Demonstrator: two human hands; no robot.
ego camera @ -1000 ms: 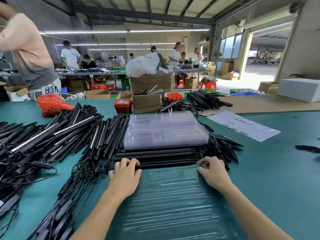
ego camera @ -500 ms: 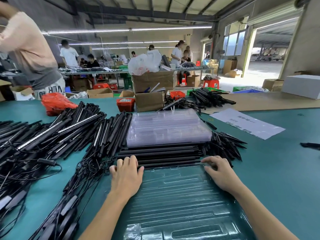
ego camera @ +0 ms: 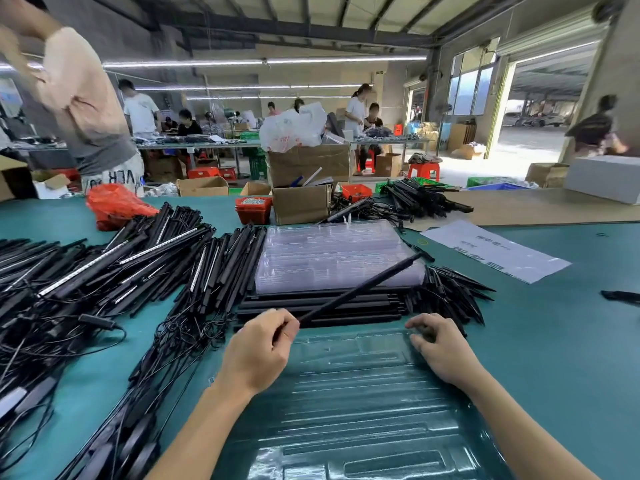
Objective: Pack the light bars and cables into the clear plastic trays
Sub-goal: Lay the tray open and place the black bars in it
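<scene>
Left hand [ego camera: 258, 351] grips light bar [ego camera: 360, 288] — tilted up-right; right hand [ego camera: 441, 344] curled.

Green table [ego camera: 561, 358] under light bars [ego camera: 104, 268] (heaped), clear trays [ego camera: 332, 258]

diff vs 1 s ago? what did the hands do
The left hand has taken hold of one thin black light bar from the flat row by the tray's far edge and lifted it, its far end now slanting up over the stack of clear plastic trays. The right hand stays at the far right corner of the clear plastic tray in front; stack and piles unchanged.
</scene>
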